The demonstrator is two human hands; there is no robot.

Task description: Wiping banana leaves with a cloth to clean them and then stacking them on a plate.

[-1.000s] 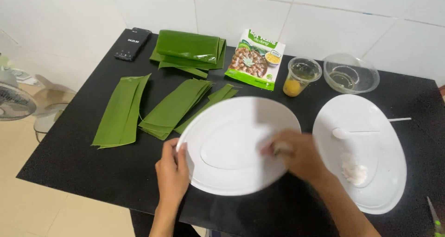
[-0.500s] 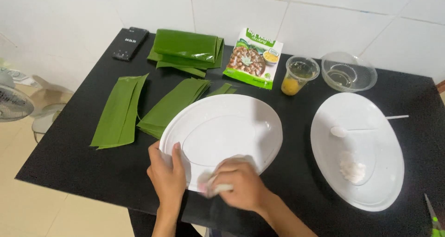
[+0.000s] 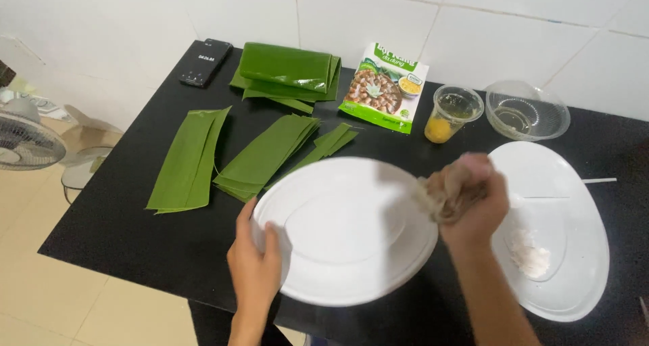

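Two hands meet the white plate (image 3: 338, 231): your left hand (image 3: 255, 265) grips its near-left rim, your right hand (image 3: 466, 197), blurred, seemingly clutches a crumpled cloth (image 3: 436, 200) at its right edge.

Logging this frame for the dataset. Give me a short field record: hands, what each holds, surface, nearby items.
left hand: grips the near-left rim of the white oval plate, thumb on top
right hand: closed on a crumpled cloth or paper wad at the plate's right edge; motion-blurred
surface: black table
second plate: white, to the right, holds white powder
leaves: banana leaf strips flat, a folded stack behind
other: food packet, cup with yolk, clear bowl, phone
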